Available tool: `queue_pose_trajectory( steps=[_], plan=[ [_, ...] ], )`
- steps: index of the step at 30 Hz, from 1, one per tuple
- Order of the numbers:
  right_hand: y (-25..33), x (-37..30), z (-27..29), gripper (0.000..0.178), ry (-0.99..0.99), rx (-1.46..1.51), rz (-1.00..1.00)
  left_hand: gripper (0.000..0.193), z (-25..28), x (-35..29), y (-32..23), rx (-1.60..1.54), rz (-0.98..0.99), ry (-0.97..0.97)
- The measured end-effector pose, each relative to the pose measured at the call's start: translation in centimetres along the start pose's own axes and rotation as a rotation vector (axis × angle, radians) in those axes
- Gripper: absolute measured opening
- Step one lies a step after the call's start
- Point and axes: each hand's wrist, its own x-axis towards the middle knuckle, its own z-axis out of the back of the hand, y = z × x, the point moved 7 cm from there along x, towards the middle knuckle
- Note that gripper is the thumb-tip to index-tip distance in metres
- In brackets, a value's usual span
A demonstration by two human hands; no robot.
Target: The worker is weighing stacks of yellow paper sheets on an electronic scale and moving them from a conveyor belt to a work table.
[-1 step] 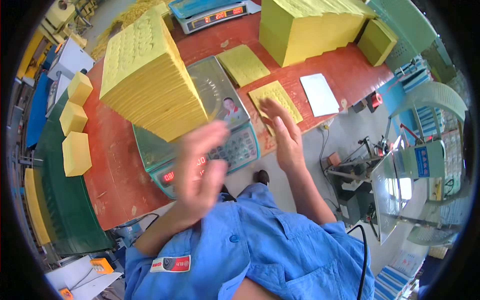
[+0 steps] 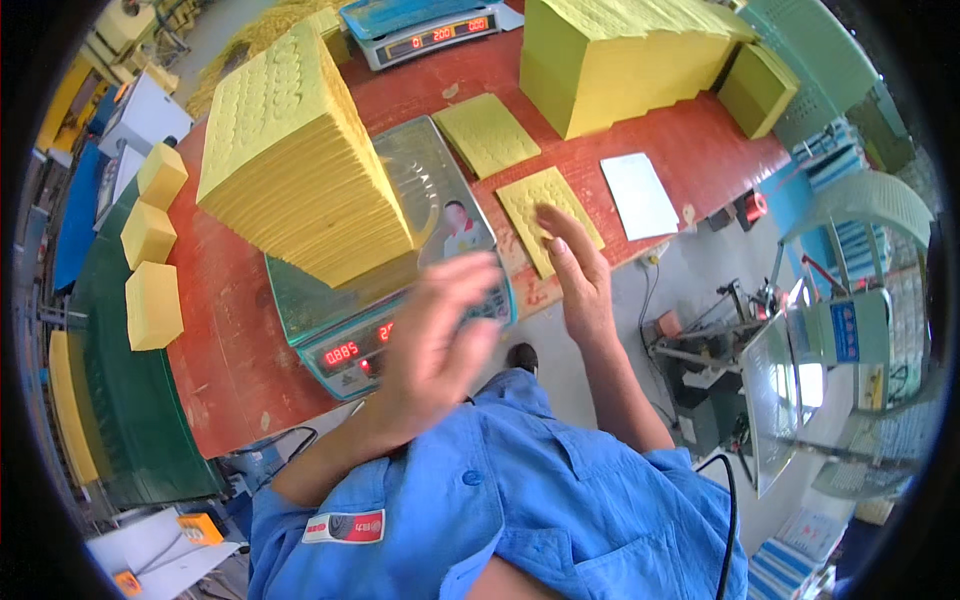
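Observation:
My left hand, slightly blurred, is over the near side of a teal-rimmed digital scale. Its fingers are stretched out and it holds nothing. A tall stack of yellow embossed paper sheets rests on the scale, leaning a little, apart from the hand. My right hand is held above the table's near edge, fingers extended, with nothing in it. Beneath its fingertips lies a thin yellow embossed sheet pile. Beyond that is another flat yellow pile, right of the scale.
The red tabletop also bears a white card, a large block of yellow paper stacks and a second scale. Yellow paper blocks line the left edge. A metal-framed machine stands on the right.
My left hand has moved right, uncovering more of the scale's lit display. The right hand has shifted very slightly to the right. The paper stack stays on the scale.

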Motion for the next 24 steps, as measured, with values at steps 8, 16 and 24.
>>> queue_pose_trajectory(
  steps=[8,16,24],
  plan=[
    [-5.5,2.0,9.6,0.039,-0.044,-0.862,0.156,0.075,-16.9,5.6,11.0,0.762,0.192,0.068],
    [-7.2,-1.9,13.8,0.020,0.193,-0.614,0.087,0.072,-19.8,2.1,11.1,0.699,0.163,0.154],
    [-12.9,-3.8,17.4,0.016,0.053,0.024,-0.641,0.037,-18.9,-0.5,9.8,0.360,0.224,-0.216]
  ],
)
